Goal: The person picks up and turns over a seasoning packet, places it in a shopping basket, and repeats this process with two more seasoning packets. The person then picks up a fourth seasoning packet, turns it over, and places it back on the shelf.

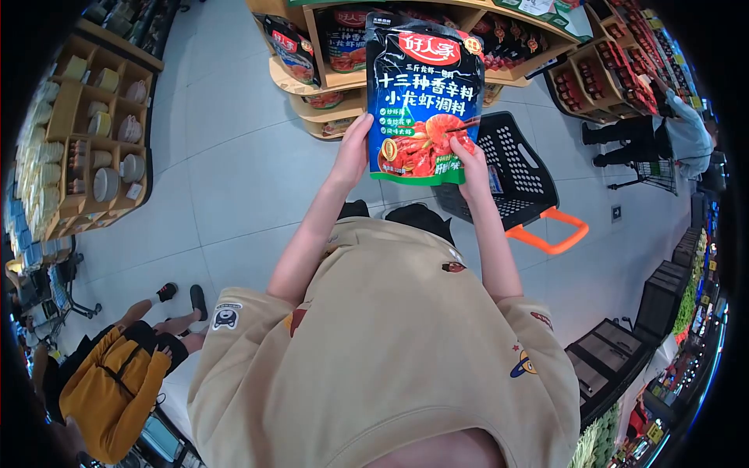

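Note:
A dark blue seasoning pouch [425, 101] with white lettering, a picture of red crayfish and a green bottom edge is held upright between both hands. My left hand [353, 152] grips its left edge, with the fingers behind it. On the lower right of the pouch, my right hand [470, 165] presses its thumb on the front; its other fingers are mostly hidden behind. Beyond the pouch stands a wooden shelf [347, 80] with similar pouches on it. A black basket [521, 168] with an orange handle is on the floor just right of my right hand.
Wooden shelves with bowls [94, 156] stand at the left. A person in a yellow top [117, 390] is at the lower left. Another person in light blue [686, 132] stands by a cart [657, 173] at the right. Dark bins [608, 355] line the lower right.

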A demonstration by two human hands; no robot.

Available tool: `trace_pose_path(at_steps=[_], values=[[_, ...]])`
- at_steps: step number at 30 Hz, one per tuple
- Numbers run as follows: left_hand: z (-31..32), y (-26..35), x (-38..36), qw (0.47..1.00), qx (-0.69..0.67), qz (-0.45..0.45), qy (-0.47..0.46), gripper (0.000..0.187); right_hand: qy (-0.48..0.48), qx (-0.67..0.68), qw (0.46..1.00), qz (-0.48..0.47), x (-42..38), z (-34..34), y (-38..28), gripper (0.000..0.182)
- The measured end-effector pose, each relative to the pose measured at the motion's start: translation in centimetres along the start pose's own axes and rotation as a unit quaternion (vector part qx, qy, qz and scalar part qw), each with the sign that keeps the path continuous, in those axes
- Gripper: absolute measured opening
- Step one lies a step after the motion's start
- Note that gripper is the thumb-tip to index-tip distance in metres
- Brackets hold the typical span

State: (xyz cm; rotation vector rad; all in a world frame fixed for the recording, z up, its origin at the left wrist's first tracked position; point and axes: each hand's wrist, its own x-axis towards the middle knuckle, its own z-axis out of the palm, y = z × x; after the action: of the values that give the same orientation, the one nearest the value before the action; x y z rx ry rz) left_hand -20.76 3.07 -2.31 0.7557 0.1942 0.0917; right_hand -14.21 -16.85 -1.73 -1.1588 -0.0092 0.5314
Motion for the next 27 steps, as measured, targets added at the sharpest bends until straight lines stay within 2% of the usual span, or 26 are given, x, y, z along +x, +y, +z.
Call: trace_pose_path(at_steps=[1, 2, 3, 4, 6, 7, 8, 10, 11, 12, 13, 14, 15, 16, 18, 20, 23, 24, 25, 27], values=[[-0.1, -0.4, 0.0, 1.0, 0.0, 0.0, -0.002, 0.031, 0.001, 0.0, 1.0, -0.002, -0.1, 0.1, 0.1, 0.021], [-0.3, -0.8, -0.1, 0.969, 0.194, 0.123, 0.09, 0.033, 0.029, -0.023, 0.999, -0.025, -0.2, 0.5, 0.3, 0.021], [0.2, -0.7, -0.4, 0.878, 0.375, 0.239, 0.176, 0.036, 0.058, -0.045, 0.996, -0.048, -0.5, 1.0, 0.5, 0.021], [0.5, -0.5, -0.9, 0.878, 0.375, 0.24, 0.173, 0.036, 0.058, -0.045, 0.996, -0.051, -0.8, 1.5, 0.6, 0.021], [1.9, -0.1, -2.1, 0.845, 0.467, 0.235, 0.113, 0.049, 0.093, -0.192, 0.965, -0.153, -1.3, 2.2, 0.4, 0.022], [3.0, -0.5, -2.4, 0.845, 0.484, 0.213, 0.084, 0.052, 0.101, -0.252, 0.944, -0.19, -1.6, 3.1, -0.1, 0.025], [3.2, -2.1, -1.9, 0.893, 0.407, 0.185, 0.056, 0.055, 0.127, -0.341, 0.915, -0.177, -2.3, 3.9, -0.7, 0.023], [2.6, -4.3, -0.7, 0.904, 0.382, 0.189, 0.03, 0.053, 0.082, -0.586, 0.777, -0.216, -4.7, 8.0, -3.1, 0.026], [1.7, -5.0, -0.2, 0.968, 0.235, 0.091, 0.0, 0.053, 0.057, -0.586, 0.77, -0.244, -5.3, 9.1, -2.5, 0.028], [1.1, -5.2, 0.3, 0.996, 0.081, -0.008, -0.031, 0.055, 0.034, -0.585, 0.762, -0.275, -5.8, 10.0, -2.1, 0.03], [2.5, -3.2, -0.6, 0.988, -0.102, -0.064, -0.092, 0.058, 0.015, -0.615, 0.717, -0.327, -6.1, 10.6, -1.8, 0.031], [2.2, -2.9, -0.2, 0.957, -0.24, -0.092, -0.131, 0.054, -0.005, -0.643, 0.666, -0.379, -6.4, 10.9, -1.7, 0.033], [2.4, -2.5, 0.0, 0.939, -0.291, -0.106, -0.15, 0.054, -0.049, -0.625, 0.691, -0.36, -6.9, 11.2, -2.0, 0.029], [2.5, -2.3, -0.5, 0.94, -0.287, -0.104, -0.151, 0.054, -0.053, -0.623, 0.69, -0.365, -7.0, 11.0, -2.3, 0.029], [2.5, -2.0, -1.3, 0.963, -0.224, -0.077, -0.13, 0.055, -0.13, -0.533, 0.758, -0.354, -6.9, 10.4, -2.8, 0.025], [2.4, -2.1, -1.9, 0.981, -0.157, -0.047, -0.099, 0.056, -0.126, -0.522, 0.762, -0.363, -6.7, 9.1, -3.9, 0.021], [2.3, -2.4, -2.2, 0.987, -0.142, -0.026, -0.069, 0.056, -0.028, -0.49, 0.774, -0.401, -5.1, 6.7, -5.0, 0.02], [2.3, -2.4, -2.2, 0.973, -0.214, -0.008, -0.086, 0.056, -0.002, -0.482, 0.779, -0.401, -4.6, 6.1, -5.3, 0.02], [2.2, -2.3, -2.1, 0.954, -0.282, 0.01, -0.105, 0.056, 0.014, -0.474, 0.792, -0.385, -4.3, 5.5, -5.5, 0.021], [2.1, -2.0, -2.2, 0.95, -0.292, 0.012, -0.107, 0.056, 0.036, -0.46, 0.824, -0.329, -3.9, 4.3, -5.6, 0.023]])
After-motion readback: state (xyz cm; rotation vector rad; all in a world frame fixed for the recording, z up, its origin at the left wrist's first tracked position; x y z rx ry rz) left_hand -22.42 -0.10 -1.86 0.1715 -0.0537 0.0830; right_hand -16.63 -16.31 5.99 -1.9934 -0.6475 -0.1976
